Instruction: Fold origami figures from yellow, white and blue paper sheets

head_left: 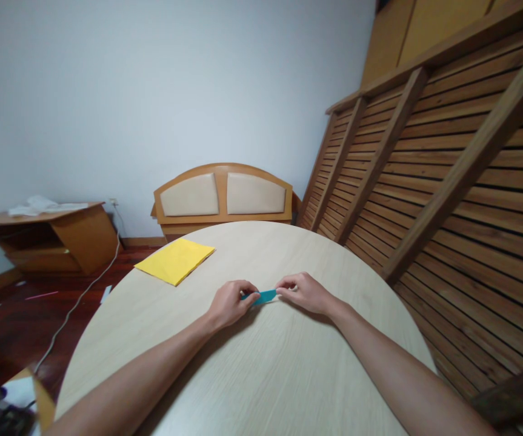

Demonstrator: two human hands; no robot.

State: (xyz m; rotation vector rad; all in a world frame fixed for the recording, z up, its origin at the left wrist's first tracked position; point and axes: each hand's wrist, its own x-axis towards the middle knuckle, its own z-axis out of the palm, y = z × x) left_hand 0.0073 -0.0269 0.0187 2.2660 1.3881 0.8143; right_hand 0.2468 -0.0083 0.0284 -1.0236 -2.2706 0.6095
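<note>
Head view: both hands rest on the round table (265, 375) and meet at a small blue paper strip (265, 296). The left hand (230, 303) pinches the strip's left end, fingers closed together on it. The right hand (303, 292) pinches the right end in the same way, fingertips pressed on the paper. The strip lies low over the tabletop, near the table's middle, between the two hands; whether it touches the surface cannot be told.

Work status, as a judgement: the strip is narrow and long, which suggests a sheet already folded down several times. The present step appears to be pressing or adjusting a fold. What shape is being made cannot be read from this view.

A yellow paper sheet (175, 260) lies flat near the table's far left edge, well apart from the hands, unfolded and untouched.

Beyond the table's far edge stands a headboard (223, 195). Left of the table sits a low wooden cabinet (47, 236); right of the table leans a slatted wooden frame (447, 175).
</note>
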